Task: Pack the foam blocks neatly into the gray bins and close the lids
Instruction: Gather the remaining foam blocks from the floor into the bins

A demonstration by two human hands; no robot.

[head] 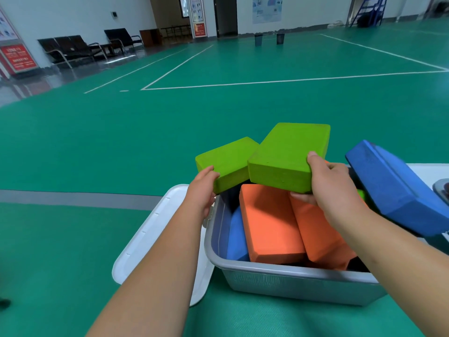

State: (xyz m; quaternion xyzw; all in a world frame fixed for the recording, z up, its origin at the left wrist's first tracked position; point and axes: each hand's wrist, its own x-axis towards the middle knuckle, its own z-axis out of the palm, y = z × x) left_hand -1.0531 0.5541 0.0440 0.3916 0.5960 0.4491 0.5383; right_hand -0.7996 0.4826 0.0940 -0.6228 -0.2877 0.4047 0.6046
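Note:
A gray bin [279, 276] stands on the green floor below me, holding two orange foam blocks [269, 222] side by side and a blue block [237, 237] upright against its left wall. My left hand [202, 188] grips the near corner of a green foam block [228, 161] above the bin's far left rim. My right hand [328, 181] grips a second, larger-looking green block [289, 154], thumb on top and fingers beneath. Both green blocks are held above the bin, their edges touching.
A white lid [155, 239] lies flat on the floor left of the bin. A large blue foam block [393, 186] tilts at the right, over the bin's right side, in front of another white surface [427, 171]. Dark chairs [73, 48] stand far off.

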